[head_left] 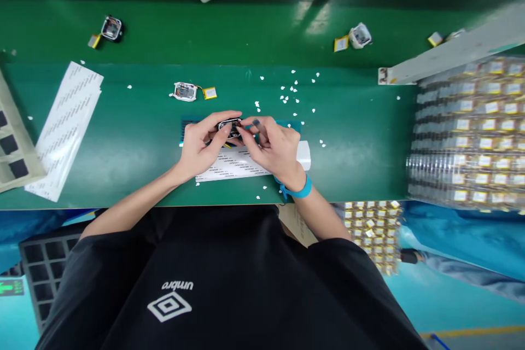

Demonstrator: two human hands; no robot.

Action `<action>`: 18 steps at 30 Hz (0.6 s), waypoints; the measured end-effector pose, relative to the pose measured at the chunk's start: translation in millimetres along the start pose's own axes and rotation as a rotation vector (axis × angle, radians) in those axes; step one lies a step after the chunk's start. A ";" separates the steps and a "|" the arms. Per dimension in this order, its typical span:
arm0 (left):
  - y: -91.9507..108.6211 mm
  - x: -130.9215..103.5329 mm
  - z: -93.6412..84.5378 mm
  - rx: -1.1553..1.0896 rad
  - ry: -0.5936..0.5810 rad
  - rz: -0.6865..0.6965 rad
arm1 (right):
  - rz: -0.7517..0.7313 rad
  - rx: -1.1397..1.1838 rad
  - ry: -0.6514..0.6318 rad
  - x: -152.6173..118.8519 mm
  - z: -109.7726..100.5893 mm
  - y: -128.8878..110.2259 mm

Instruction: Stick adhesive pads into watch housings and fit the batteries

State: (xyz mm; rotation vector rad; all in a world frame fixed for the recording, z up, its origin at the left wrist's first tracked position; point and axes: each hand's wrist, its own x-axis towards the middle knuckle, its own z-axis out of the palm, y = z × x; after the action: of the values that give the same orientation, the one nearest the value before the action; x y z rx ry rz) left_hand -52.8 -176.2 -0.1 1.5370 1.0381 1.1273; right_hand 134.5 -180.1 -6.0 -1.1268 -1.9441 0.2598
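Observation:
Between my two hands is a small dark watch case [230,128] with its inside facing up. My left hand [205,141] grips it from the left side, thumb over the rim. On the right, my right hand [269,145] pinches at the case's near edge, and a small dark piece shows by its index finger. What the right fingertips hold, if anything, is too small to make out. A blue band [301,188] circles the right wrist. Under the hands lies a printed white sticker sheet [229,167]. Beyond them sits a white open case [185,91] wired to a yellow-edged battery [209,93].
More open cases with batteries lie on the far green strip, including a black case [111,28] and a white case [360,35]. Clear stacked trays [467,136] stand at right. White sheets [68,126] and a slotted tray [18,147] are at left. Small white bits [293,89] are scattered around.

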 end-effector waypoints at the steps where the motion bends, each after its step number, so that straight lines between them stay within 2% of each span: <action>1: 0.5 -0.3 -0.2 0.024 0.008 0.018 | 0.007 -0.001 -0.006 -0.4 -0.4 0.0; 5: 0.7 -0.1 -1.3 0.013 -0.017 -0.022 | -0.040 -0.089 0.014 -2.4 -0.8 1.8; 7: -1.2 0.8 -1.5 0.039 -0.019 -0.053 | -0.032 -0.099 -0.034 -2.5 -1.1 3.0; 11: -8.2 1.8 0.3 0.031 -0.025 -0.113 | 0.045 -0.064 -0.226 -1.5 -2.9 4.4; 13: -11.3 2.0 1.2 -0.014 -0.024 -0.149 | 0.063 -0.077 -0.283 -1.0 -4.3 4.3; 16: -12.5 4.2 -0.8 -0.093 -0.022 -0.189 | 0.152 -0.005 -0.320 1.2 -8.0 2.8; 18: -11.1 7.1 -4.6 -0.156 -0.031 -0.221 | 0.227 0.116 -0.282 4.3 -11.4 1.4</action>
State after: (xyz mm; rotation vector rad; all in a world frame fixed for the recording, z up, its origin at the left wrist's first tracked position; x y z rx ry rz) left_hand -56.8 -166.3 -9.0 1.2797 1.0460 1.0031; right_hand 143.0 -178.4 2.7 -1.2891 -2.0114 0.6765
